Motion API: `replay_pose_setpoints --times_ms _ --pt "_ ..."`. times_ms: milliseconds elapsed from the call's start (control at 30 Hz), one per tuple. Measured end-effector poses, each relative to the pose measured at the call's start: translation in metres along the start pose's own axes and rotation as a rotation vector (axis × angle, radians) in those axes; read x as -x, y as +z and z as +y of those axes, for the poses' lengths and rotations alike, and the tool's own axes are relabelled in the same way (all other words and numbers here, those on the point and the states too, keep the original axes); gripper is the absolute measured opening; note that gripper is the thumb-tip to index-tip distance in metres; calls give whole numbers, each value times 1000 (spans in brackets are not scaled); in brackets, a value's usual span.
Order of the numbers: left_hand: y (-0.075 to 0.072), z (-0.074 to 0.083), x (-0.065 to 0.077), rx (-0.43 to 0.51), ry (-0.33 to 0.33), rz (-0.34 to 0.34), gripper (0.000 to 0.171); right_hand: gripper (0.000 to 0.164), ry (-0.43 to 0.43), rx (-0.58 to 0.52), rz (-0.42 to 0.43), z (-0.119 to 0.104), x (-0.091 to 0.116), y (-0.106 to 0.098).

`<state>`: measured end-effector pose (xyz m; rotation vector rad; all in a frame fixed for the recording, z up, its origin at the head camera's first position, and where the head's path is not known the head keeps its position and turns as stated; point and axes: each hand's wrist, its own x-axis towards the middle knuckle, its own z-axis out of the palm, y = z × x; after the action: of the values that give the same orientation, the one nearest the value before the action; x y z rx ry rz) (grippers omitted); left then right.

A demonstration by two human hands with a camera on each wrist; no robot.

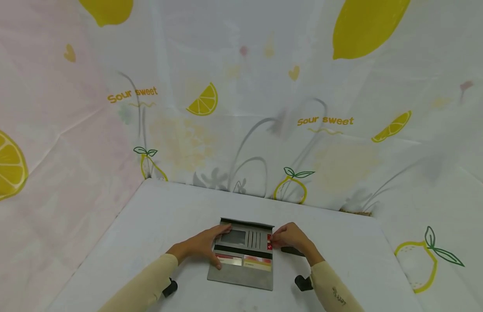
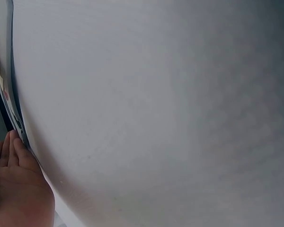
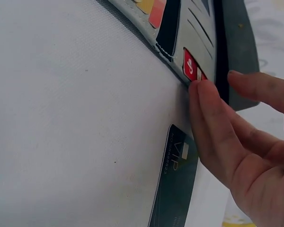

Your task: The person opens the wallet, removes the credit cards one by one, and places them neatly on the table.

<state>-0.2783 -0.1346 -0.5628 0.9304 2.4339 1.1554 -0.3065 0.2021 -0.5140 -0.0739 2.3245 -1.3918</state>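
A grey card holder [image 1: 241,278] lies unfolded on the white table, with a clear window, dark bands and slots. My left hand [image 1: 202,246] spreads over its left side, thumb on the lower part and fingers near the window; the left wrist view catches the fingers [image 2: 13,153] straight along its edge. At the right edge, my right hand [image 1: 293,238] presses straight fingertips [image 3: 207,87] against a red card [image 3: 190,64] partly in a slot, with the thumb held apart. Two more cards, a reddish one [image 1: 230,259] and a yellow-and-red one [image 1: 257,263], sit in lower pockets.
Dark green cards [image 3: 176,182], the top one marked VIP, lie on the table [image 1: 155,216] just below my right hand. Behind the table hangs a lemon-printed cloth [image 1: 241,138], which also rises along both sides. A black wrist mount [image 1: 303,283] shows beside the right sleeve.
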Motion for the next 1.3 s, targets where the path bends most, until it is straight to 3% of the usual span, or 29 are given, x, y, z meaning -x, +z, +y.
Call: replay_pose_setpoints --times_ms 367,867,1300 --pt "0 2 2 7 0 2 123 16 30 16 59 -5 1 6" --pt "0 0 1 4 -31 -1 124 24 33 -152 -26 1 2 7" --pt "1 0 0 -9 -41 7 124 14 23 -120 36 -2 0 10"
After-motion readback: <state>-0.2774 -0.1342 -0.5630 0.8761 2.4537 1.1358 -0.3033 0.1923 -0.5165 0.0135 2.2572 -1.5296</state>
